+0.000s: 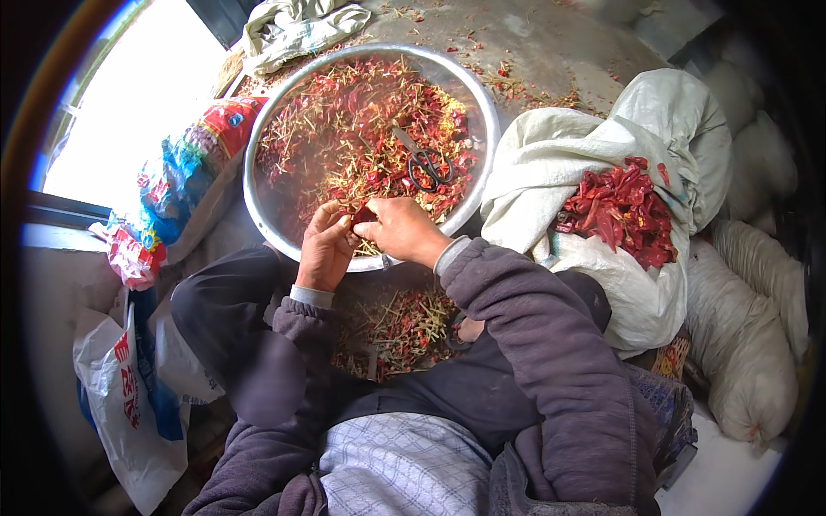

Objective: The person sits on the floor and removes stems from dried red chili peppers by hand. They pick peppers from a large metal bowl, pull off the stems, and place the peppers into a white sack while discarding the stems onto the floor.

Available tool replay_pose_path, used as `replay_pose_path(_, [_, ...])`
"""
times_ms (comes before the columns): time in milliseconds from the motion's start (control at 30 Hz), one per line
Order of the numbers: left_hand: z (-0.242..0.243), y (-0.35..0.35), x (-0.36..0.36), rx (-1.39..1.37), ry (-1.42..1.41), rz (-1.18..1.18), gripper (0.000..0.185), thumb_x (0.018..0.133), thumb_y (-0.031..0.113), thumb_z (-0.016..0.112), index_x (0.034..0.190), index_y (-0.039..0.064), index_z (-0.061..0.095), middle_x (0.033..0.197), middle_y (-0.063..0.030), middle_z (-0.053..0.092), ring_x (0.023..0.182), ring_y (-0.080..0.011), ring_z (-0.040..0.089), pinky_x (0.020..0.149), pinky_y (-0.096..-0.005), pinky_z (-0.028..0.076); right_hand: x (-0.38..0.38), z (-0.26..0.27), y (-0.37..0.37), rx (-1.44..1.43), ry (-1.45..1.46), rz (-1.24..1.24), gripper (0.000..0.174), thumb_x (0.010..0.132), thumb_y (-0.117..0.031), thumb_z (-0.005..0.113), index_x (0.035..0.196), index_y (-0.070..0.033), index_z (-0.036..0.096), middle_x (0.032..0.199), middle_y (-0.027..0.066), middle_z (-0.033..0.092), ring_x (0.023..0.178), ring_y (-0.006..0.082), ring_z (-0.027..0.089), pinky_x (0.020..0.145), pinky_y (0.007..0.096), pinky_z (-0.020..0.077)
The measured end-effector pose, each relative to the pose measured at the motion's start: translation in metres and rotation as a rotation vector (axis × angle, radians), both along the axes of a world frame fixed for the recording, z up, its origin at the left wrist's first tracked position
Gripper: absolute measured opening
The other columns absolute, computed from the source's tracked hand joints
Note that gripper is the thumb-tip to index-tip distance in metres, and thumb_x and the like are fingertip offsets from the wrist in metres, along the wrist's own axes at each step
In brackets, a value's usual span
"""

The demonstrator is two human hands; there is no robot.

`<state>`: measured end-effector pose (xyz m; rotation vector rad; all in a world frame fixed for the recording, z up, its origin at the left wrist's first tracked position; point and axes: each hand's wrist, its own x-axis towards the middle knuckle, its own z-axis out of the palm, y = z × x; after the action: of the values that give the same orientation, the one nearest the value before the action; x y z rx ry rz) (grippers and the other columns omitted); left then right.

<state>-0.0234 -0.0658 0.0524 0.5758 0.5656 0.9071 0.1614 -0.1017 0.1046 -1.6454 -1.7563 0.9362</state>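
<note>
Over the near rim of a wide metal basin (pixel 490 129), my left hand (pixel 326 248) and my right hand (pixel 403 226) meet at the fingertips. Between them they pinch a dried red chili pepper (pixel 361 213), partly covered by my fingers. Red chili pieces, pale stems and yellow seeds (pixel 361 129) fill the basin. A pair of scissors (pixel 426 161) with black handles lies on this heap, right of centre, its blades towards the far side. Right of the basin, an open white woven sack (pixel 548 155) holds a pile of red dried chilies (pixel 619 213).
Tied, stuffed sacks (pixel 742 342) stand along the right. A colourful printed plastic bag (pixel 187 174) leans left of the basin, with a white plastic bag (pixel 129 400) below it. Stems and chili scraps (pixel 406 329) litter the floor between my legs. A crumpled sack (pixel 297 32) lies beyond the basin.
</note>
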Motion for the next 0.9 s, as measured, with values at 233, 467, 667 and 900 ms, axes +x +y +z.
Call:
replay_pose_path(233, [0.013,-0.005,-0.006,-0.003,0.316,0.111,0.025,0.098,0.007,0.059,0.122,0.006,0.057,0.112,-0.0074,0.065,0.102,-0.0199,0.066,0.087,-0.0350,0.055,0.004,0.002,0.004,-0.031,0.127,-0.141,0.027,0.086,-0.025,0.068,0.100,-0.002,0.067,0.089,0.0228,0.070,0.086,0.0409,0.069,0.079,0.0482,0.0546])
replay_pose_path(467, [0.016,-0.011,0.003,-0.105,-0.050,-0.241,0.026,0.101,0.019,0.062,0.122,0.005,0.058,0.106,-0.0059,0.068,0.093,-0.0197,0.068,0.083,-0.0354,0.059,-0.001,0.007,-0.014,0.262,-0.130,0.024,0.011,0.088,-0.013,0.065,0.095,-0.005,0.062,0.082,0.0189,0.069,0.082,0.0404,0.069,0.074,0.0514,0.0536])
replay_pose_path(667, [0.019,-0.023,0.012,0.001,0.212,-0.045,0.019,0.098,0.005,0.062,0.117,0.005,0.061,0.106,-0.0042,0.067,0.092,-0.0150,0.067,0.078,-0.0277,0.056,-0.001,0.001,-0.015,0.157,-0.048,-0.163,0.011,0.087,-0.009,0.065,0.096,-0.004,0.065,0.084,0.0227,0.069,0.084,0.0405,0.069,0.077,0.0488,0.0548])
replay_pose_path(900, [0.023,-0.024,0.015,0.083,0.280,0.070,0.011,0.098,0.002,0.061,0.109,0.003,0.061,0.099,-0.0043,0.067,0.089,-0.0130,0.067,0.080,-0.0262,0.056,0.000,-0.003,-0.013,-0.153,0.271,-0.173,0.020,0.093,-0.023,0.066,0.097,-0.003,0.068,0.086,0.0176,0.072,0.083,0.0333,0.071,0.075,0.0417,0.0544])
